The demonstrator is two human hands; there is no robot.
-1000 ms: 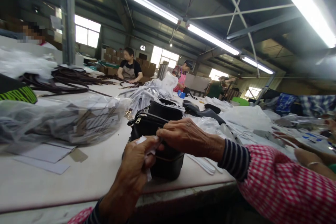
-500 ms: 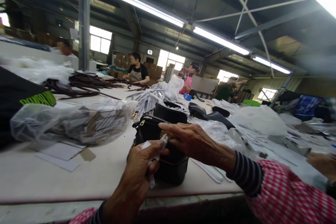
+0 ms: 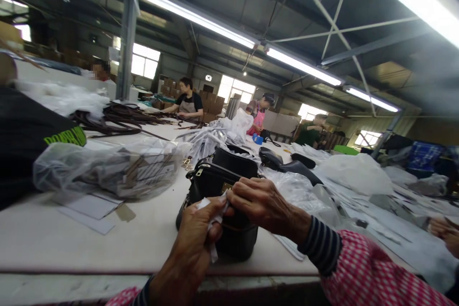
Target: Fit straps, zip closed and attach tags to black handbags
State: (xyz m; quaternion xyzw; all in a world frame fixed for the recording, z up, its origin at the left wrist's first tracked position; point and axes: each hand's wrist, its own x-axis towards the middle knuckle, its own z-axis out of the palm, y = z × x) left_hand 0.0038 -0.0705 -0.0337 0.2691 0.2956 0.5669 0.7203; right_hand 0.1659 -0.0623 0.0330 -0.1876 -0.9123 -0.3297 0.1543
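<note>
A black handbag with a zip and a gold metal plate on its front stands upright on the table before me. My left hand is closed around a crumpled piece of white tissue, in front of the bag. Its loose end hangs below my fingers. My right hand is curled, thumb and forefinger pinched at the tissue's upper tip, just below the gold plate. Both hands cover part of the bag's front.
A clear plastic bag and white card sheets lie to the left. Behind are dark straps, white wrapping strips and more black bags. Several people work farther back; another person's hand shows at right.
My right hand's forefinger, stretched along the top of the bag's front before, has curled in, and the hand has come down to the tissue. My left hand keeps its hold.
</note>
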